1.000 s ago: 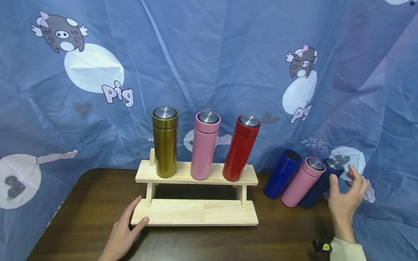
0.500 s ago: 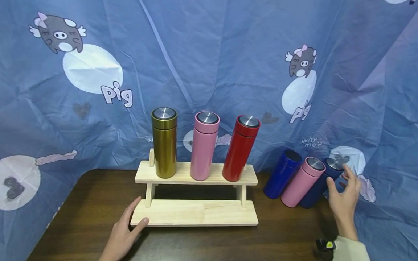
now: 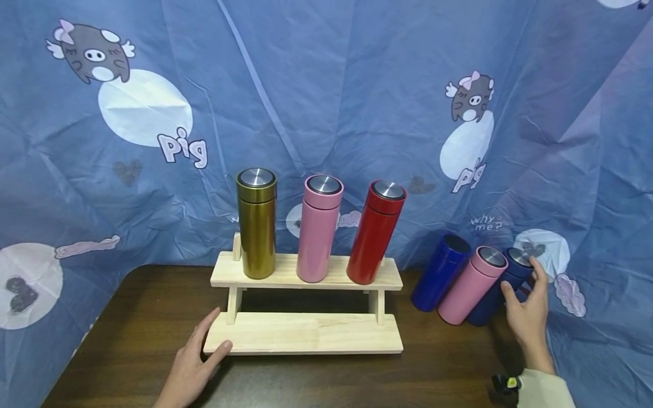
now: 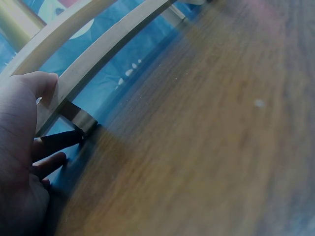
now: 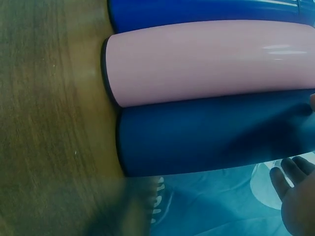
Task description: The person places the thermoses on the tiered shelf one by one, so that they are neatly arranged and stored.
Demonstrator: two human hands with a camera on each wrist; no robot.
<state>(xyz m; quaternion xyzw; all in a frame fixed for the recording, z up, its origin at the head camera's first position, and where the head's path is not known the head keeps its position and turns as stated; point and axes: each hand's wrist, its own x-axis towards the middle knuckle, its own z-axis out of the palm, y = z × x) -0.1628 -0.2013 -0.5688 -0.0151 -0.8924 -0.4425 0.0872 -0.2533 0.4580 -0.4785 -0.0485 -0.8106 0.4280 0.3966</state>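
My left hand [image 3: 187, 367] holds the left end of the lower shelf of a pale wooden two-tier stand [image 3: 306, 334], thumb on the board and fingers around its end. On the right, my right hand [image 3: 529, 318] is spread at the upper part of a navy thermos bottle [image 3: 487, 303]. Its thumb overlaps the navy bottle's near side, and its index fingertip is right at the steel lid. In the right wrist view, the other fingers [image 5: 291, 172] sit just beyond the navy bottle's edge. A pink thermos bottle [image 3: 469, 290] stands against the navy one, with a bright blue thermos bottle [image 3: 440, 277] beside it.
Along the upper shelf stand a gold thermos bottle [image 3: 258, 238], another pink thermos bottle [image 3: 317, 238] and a red thermos bottle [image 3: 374, 241]. The lower shelf is bare. Behind the brown table [image 3: 306, 379] hangs a blue pig-print cloth [image 3: 326, 102], which also closes in the right side.
My right hand has moved left, from beside the navy thermos bottle to right at its upper part. My left hand and the stand stay in place.
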